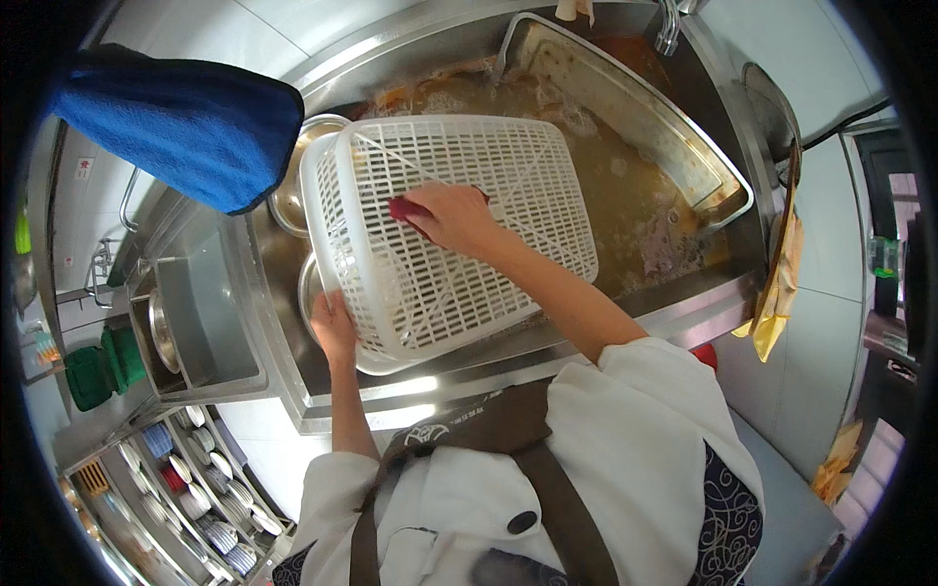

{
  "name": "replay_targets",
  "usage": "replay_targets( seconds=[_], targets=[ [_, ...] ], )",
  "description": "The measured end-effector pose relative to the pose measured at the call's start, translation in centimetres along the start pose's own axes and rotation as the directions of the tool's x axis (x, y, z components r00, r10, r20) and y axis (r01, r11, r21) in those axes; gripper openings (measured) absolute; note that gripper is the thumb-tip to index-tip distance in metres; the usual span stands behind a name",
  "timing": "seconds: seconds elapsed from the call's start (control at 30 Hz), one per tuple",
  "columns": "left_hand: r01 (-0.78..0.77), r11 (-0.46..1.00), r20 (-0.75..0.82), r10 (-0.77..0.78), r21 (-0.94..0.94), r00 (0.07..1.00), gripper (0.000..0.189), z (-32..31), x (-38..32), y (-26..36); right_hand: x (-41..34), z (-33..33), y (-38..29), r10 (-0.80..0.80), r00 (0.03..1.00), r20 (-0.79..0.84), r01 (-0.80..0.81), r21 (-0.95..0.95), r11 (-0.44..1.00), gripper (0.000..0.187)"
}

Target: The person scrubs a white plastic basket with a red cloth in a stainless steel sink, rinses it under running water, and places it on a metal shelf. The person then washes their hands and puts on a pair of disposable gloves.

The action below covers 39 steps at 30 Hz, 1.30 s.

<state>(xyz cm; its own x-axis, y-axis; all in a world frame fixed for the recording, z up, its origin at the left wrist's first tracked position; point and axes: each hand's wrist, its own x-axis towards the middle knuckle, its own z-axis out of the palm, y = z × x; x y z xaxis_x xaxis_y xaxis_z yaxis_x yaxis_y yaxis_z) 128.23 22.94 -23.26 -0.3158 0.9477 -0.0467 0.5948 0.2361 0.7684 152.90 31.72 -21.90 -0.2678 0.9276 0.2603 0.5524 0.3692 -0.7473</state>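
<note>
A white plastic slotted basket (469, 220) is held tilted over a steel sink (733, 293), its slotted bottom facing up toward me. My left hand (335, 327) grips the basket's rim at its near left corner. Pressed against the slotted bottom is my right hand (456, 220), closed around a dark red cloth (404, 211), most of which the fingers hide. Murky brown water with foam (623, 172) fills the sink. Round steel bowls (292, 201) show partly from behind the basket's left side.
A large steel pan (630, 102) leans in the water at the far right, below a faucet (667, 29). A blue towel (190, 132) hangs at upper left. Left of the sink is another steel basin (205, 300). Racks of stacked dishes (198, 491) stand lower left. A round strainer (769, 110) hangs at right.
</note>
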Motion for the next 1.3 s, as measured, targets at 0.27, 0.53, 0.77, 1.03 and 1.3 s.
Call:
replay_targets(
  seconds=[0.27, 0.53, 0.77, 1.03, 1.3],
  targets=[
    [0.084, 0.991, 0.021, -0.082, -0.105, 0.996, 0.021, -0.2, 0.0, -0.1, -6.9, -5.8, 12.2, 0.699, 0.679, -0.227, -0.609, 0.357, 0.708, 0.030],
    [0.152, 0.988, 0.068, -0.151, -0.012, 0.986, 0.022, -0.2, 0.5, -0.9, -15.5, -8.2, 26.8, 0.953, 0.255, -0.161, -0.965, 0.025, 0.263, 0.057],
    [0.079, 0.991, 0.009, -0.078, -0.111, 0.997, 0.024, 0.3, 0.8, -3.7, -18.7, -4.6, 24.4, 0.756, 0.654, -0.014, -0.424, -0.835, 0.352, 0.052],
    [0.071, 0.991, -0.030, -0.074, -0.113, 0.997, 0.043, 0.0, 0.8, -1.9, -14.8, -9.7, 21.0, 0.834, 0.499, -0.234, -0.797, 0.255, 0.548, 0.037],
    [0.250, 0.933, 0.005, -0.258, -0.258, 0.966, 0.079, -0.6, 1.4, 0.5, -4.4, -6.2, 2.3, 0.146, 0.952, -0.270, 0.004, 0.486, 0.874, 0.043]
  ],
)
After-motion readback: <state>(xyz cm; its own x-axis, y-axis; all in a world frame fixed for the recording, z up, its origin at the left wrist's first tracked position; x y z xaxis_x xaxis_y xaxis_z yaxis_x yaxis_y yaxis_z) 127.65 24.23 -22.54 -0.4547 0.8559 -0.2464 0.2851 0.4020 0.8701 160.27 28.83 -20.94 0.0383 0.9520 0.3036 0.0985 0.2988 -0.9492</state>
